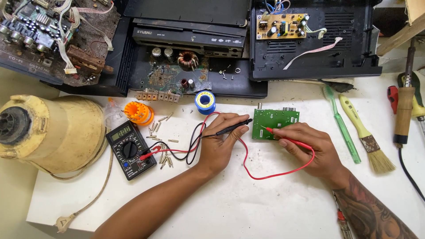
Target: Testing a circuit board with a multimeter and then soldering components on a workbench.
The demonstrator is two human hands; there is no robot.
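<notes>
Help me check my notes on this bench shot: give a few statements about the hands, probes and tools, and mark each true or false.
1. The left hand holds the black probe. True.
2. The right hand presses the red probe to the green circuit board. True.
3. The multimeter lies to the right of the board. False: it lies to the left, beside the yellow appliance.
4. The paintbrush is in the right hand. False: it lies on the white table, next to a green toothbrush.
5. The blue solder spool sits above the left hand in the picture. True.
</notes>
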